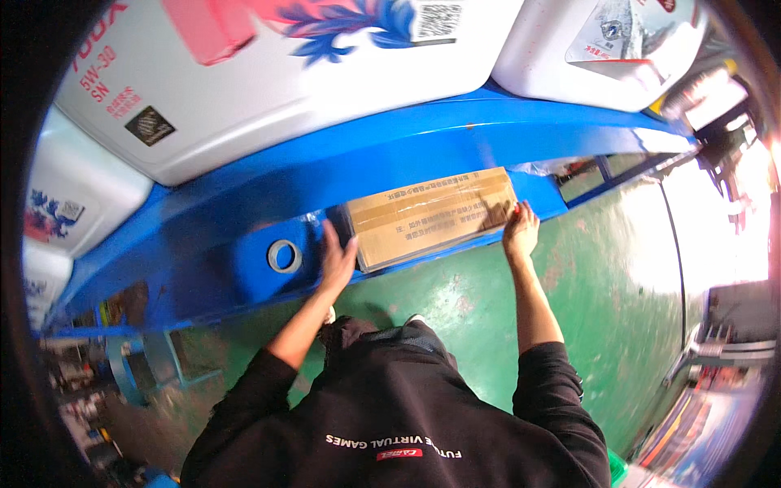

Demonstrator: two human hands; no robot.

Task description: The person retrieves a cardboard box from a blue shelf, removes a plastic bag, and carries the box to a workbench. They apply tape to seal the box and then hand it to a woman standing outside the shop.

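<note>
A long brown cardboard box (431, 221), with clear tape along its top and rows of printing, lies on the blue shelf (232, 268). At its left end is my left hand (338, 259), thumb and fingers spread apart, the thumb by the box's edge. My right hand (521, 231) grips the box's right end with bent fingers. A small red spot shows at those fingertips, too small to name. To the left of my left hand, a roll of tape (284, 256) lies flat on the shelf.
Large white plastic jugs (268, 81) stand along the raised back part of the shelf, another jug (598, 53) at the far right. Clear plastic film (537, 168) lies behind the box's right end. The green floor (598, 285) spreads below, with a blue metal frame (163, 362) at lower left.
</note>
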